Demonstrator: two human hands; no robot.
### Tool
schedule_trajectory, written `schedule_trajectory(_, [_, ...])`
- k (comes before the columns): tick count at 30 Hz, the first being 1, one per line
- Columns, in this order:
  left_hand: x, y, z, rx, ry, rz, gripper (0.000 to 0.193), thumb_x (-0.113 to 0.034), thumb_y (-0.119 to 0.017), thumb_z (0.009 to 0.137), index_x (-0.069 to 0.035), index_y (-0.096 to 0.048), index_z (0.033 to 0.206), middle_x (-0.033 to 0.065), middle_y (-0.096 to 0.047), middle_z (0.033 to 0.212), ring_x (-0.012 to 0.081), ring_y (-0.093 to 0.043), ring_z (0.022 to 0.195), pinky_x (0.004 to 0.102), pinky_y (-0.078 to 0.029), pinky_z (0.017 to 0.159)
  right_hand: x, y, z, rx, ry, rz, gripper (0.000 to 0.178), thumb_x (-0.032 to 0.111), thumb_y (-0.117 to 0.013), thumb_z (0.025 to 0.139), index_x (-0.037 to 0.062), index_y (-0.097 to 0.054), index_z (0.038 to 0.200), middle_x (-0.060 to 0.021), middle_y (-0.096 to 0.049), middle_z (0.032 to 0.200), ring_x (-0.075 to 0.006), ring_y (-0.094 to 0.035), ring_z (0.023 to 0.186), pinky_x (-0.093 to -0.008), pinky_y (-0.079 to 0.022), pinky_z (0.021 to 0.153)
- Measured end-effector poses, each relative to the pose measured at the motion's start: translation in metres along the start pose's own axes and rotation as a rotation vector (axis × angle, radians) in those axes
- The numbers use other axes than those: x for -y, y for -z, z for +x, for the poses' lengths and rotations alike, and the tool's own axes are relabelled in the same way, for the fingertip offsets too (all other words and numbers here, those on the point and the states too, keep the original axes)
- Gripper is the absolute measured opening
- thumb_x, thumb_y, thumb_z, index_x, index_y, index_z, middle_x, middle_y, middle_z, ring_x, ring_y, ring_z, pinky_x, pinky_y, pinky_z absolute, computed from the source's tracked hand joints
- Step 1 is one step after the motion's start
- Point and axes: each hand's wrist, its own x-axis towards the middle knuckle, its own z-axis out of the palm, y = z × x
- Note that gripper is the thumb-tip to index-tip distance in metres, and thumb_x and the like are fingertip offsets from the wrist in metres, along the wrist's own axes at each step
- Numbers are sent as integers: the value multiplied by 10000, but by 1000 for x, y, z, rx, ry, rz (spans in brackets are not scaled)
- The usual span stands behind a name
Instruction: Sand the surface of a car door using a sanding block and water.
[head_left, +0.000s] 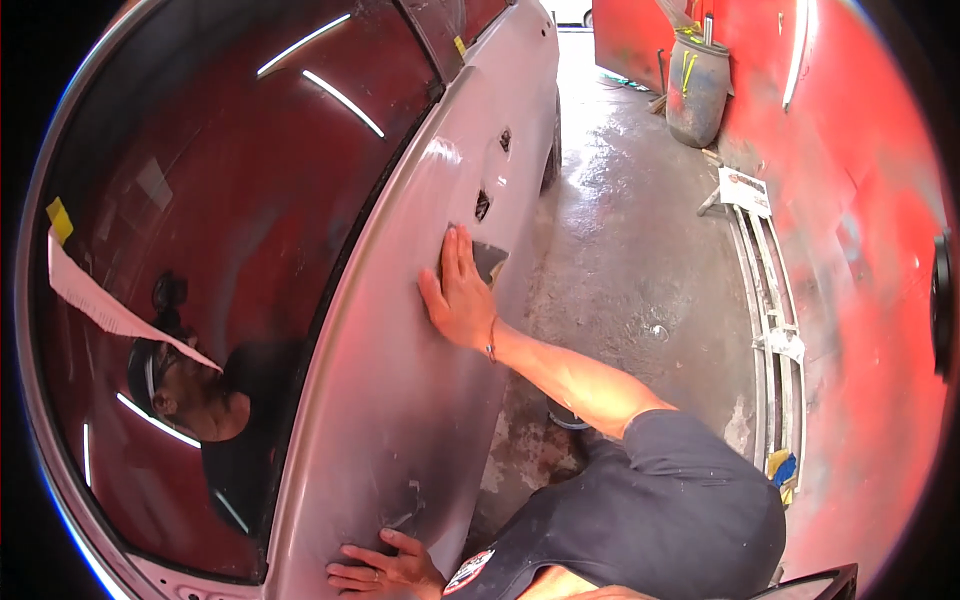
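Observation:
My right hand (463, 292) lies nearly flat on a car door (400, 400), pressing a dark sheet of sandpaper (489, 260) to the panel. Part of that sheet shows past the fingers, and the rest is hidden beneath them. The door's paint is dull pinkish grey with darker patches. Two holes (482, 206) open in the panel just above the sheet. Low in the view, my left hand (388, 572) rests on the door near its lower end, fingers spread and a ring on one of them. Nothing shows in it.
A dark window (230, 200) with a torn paper strip (110, 310) and yellow tape fills the left. A grey bin (698, 95) stands far right. Along the red wall (860, 300), long pale rails (768, 300) lie on the wet-looking concrete floor (640, 240).

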Motion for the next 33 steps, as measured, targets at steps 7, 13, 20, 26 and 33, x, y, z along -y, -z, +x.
schedule_trajectory(7, [-9,9,11,11,-8,49,678,-420,-528,972,-56,-396,1530,257,-280,1603,417,-284,1484,557,-145,1215,-51,22,76,274,337,-852,446,201,-339,1055,-137,-391,1342,-431,-354,1451,-572,-338,1385,-525,-336,1161])
schedule_trajectory(13, [-15,6,10,5,20,58,687,-432,-534,967,-62,-399,1530,258,-302,1593,415,-281,1486,555,-158,1213,-68,39,119,344,147,-605,630,265,-460,992,-155,-298,1432,-403,-302,1506,-503,-289,1445,-456,-289,1198])
schedule_trajectory(20, [-5,12,0,98,39,75,774,-565,-470,976,-45,-367,1541,313,-299,1570,518,-322,1425,647,-224,1152,4,14,-42,380,128,-238,767,347,-470,996,-64,-155,1562,-321,-85,1625,-460,-104,1519,-524,-127,1241])
schedule_trajectory(26, [-16,4,7,-25,7,29,670,-435,-528,969,-58,-430,1514,256,-314,1589,420,-289,1480,557,-142,1212,-54,34,129,248,162,-534,593,282,-407,1028,-111,-324,1464,-450,-241,1506,-559,-207,1454,-568,-171,1219])
schedule_trajectory(33, [1,0,6,-37,41,28,650,-433,-507,985,-55,-437,1510,250,-322,1588,419,-276,1486,555,-110,1215,35,19,-68,234,153,95,535,261,-365,1047,-123,-357,1421,-456,-244,1500,-619,-214,1415,-602,-198,1197])
